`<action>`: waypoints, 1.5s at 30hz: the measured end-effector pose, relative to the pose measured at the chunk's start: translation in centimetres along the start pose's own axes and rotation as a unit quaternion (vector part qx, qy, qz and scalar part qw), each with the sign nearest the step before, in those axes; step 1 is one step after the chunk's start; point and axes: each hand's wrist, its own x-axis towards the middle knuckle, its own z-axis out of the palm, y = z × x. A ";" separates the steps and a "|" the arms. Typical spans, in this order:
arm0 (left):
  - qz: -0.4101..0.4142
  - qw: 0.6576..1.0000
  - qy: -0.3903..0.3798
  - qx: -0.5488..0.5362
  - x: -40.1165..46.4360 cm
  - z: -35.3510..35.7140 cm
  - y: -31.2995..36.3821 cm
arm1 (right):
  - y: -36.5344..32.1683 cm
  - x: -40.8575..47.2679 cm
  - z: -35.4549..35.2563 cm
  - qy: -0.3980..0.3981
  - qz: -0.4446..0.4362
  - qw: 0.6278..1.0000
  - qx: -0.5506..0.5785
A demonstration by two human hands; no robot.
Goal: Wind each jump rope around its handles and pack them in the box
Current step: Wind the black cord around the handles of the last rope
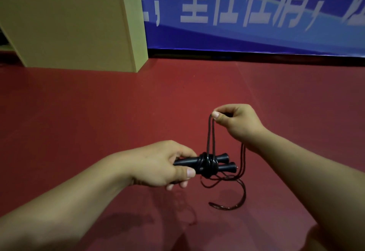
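Gripping paired black plastic handles (205, 164), long axis 9-to-3, left hand (158, 163) clamps them; right hand (237, 120) pinches dark cord (210, 132) at 12, nearer. Tan cardboard box (69, 27) at 10.

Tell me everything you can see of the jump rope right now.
The jump rope has two black, smooth, plastic-looking handles lying side by side, roughly level, above the red floor. Several turns of thin dark cord bind their middle. The left hand grips the handles' left ends. The right hand pinches a doubled strand pulled up from the wraps. The loose remainder hangs below and curls on the floor.
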 end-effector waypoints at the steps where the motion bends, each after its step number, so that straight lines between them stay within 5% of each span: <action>1: 0.001 1.000 -0.010 -0.002 -0.1 0.1 0.1 | 0.0 -0.1 0.2 -0.007 0.001 1.000 -0.005; 11: 0.037 0.995 -0.076 -0.058 -0.4 0.1 0.7 | -0.4 -1.1 1.9 -0.104 0.022 0.994 -0.023; 16: 0.095 0.969 -0.083 -0.213 -0.4 -0.1 0.6 | -1.3 -1.9 2.5 -0.200 0.029 0.979 -0.009; 22: 0.102 0.912 0.105 -0.384 0.1 -0.3 0.2 | -1.3 -2.7 3.2 -0.222 0.089 0.971 0.011; 30: 0.007 0.877 0.371 -0.305 0.4 -1.9 -1.7 | -2.9 -2.6 3.4 -0.279 0.147 0.946 0.080; 40: -0.034 0.828 0.509 -0.232 0.6 -2.6 -2.5 | -4.2 -3.6 4.2 -0.320 0.124 0.930 0.129; 45: -0.047 0.835 0.525 -0.160 0.9 -2.8 -3.3 | -5.2 -4.4 4.4 -0.315 0.089 0.941 0.080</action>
